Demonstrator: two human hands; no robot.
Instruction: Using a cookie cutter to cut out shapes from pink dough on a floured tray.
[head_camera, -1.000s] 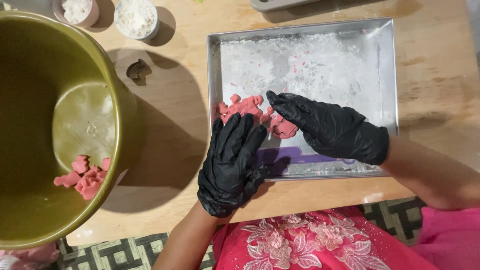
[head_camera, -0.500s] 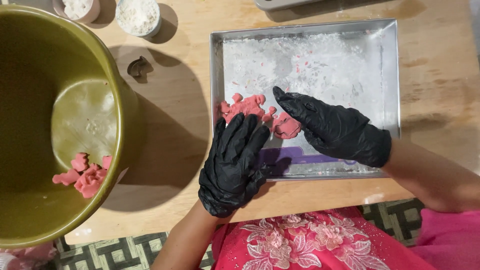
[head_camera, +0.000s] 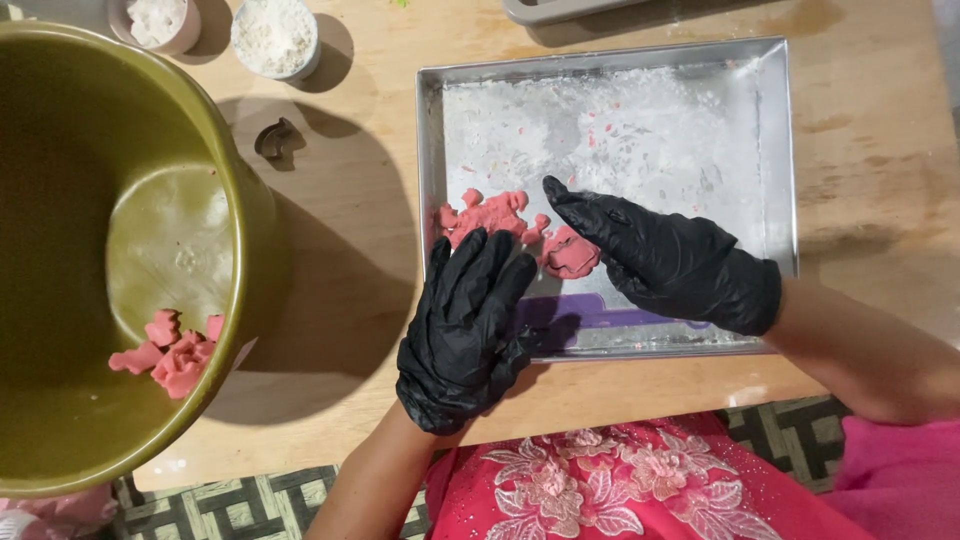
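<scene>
Now your gloved left hand (head_camera: 468, 325) and right hand (head_camera: 668, 262) cup pink dough pieces (head_camera: 500, 222) in the floured metal tray (head_camera: 775, 150), fingers loosely spread; an olive bowl (head_camera: 230, 170) sits left.

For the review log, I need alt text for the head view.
Two black-gloved hands, left hand and right hand, gather pink dough pieces in a floured metal tray on a wooden table. An olive bowl at left holds more pink cut-outs.
</scene>
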